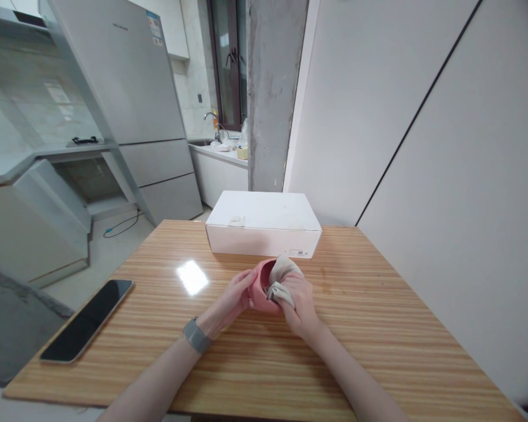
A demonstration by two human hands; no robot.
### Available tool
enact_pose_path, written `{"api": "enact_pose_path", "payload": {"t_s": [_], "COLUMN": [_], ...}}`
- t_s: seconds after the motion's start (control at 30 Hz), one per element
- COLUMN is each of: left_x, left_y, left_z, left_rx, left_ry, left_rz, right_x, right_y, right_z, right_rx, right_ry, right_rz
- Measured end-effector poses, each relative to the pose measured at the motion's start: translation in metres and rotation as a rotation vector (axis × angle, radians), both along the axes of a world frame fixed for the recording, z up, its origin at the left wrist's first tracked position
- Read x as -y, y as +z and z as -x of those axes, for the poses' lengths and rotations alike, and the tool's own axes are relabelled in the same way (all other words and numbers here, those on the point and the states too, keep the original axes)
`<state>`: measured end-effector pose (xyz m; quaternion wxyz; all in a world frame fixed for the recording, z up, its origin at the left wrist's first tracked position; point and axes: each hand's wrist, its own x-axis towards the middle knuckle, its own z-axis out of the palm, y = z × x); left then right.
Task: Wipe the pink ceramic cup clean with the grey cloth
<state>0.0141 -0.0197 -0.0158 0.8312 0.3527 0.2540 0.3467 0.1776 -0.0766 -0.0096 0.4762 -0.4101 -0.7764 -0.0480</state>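
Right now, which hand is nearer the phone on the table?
Left. The left hand grips the pink cup, right of the phone; the right hand, holding the grey cloth, is farther right beyond the cup.

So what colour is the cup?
The cup is pink, a beige cloth at its mouth; head view shows it best.

Head camera – looks forward-down, close over wooden table (255, 363).

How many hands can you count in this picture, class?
2. The left hand holds the pink cup at its side; the right hand presses a beige cloth into its mouth. None seem hidden.
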Motion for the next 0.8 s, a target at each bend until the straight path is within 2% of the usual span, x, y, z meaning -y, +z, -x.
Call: {"api": "enact_pose_path", "payload": {"t_s": [0.17,0.33,0.5,0.63,0.8], "left_x": [0.013,0.016,0.008,0.002,-0.001], "left_y": [0.002,0.002,-0.002,-0.002,0.001], "left_z": [-0.008,-0.008,-0.011,-0.013,-0.003], "left_rx": [0.032,0.111,0.137,0.178,0.062], "left_ry": [0.087,0.013,-0.066,-0.087,-0.097], "left_rz": [-0.188,-0.121,0.056,-0.011,-0.054], "right_x": [-0.002,0.000,0.002,0.005,0.006], "right_y": [-0.004,0.002,0.007,0.007,0.008], "right_z": [0.008,0.011,0.014,0.016,0.016], "right_rx": [-0.028,-0.005,0.109,0.243,0.174], "right_ry": [-0.102,-0.073,-0.033,0.014,0.094], "right_rz": [-0.004,-0.027,-0.075,-0.129,-0.112]}}
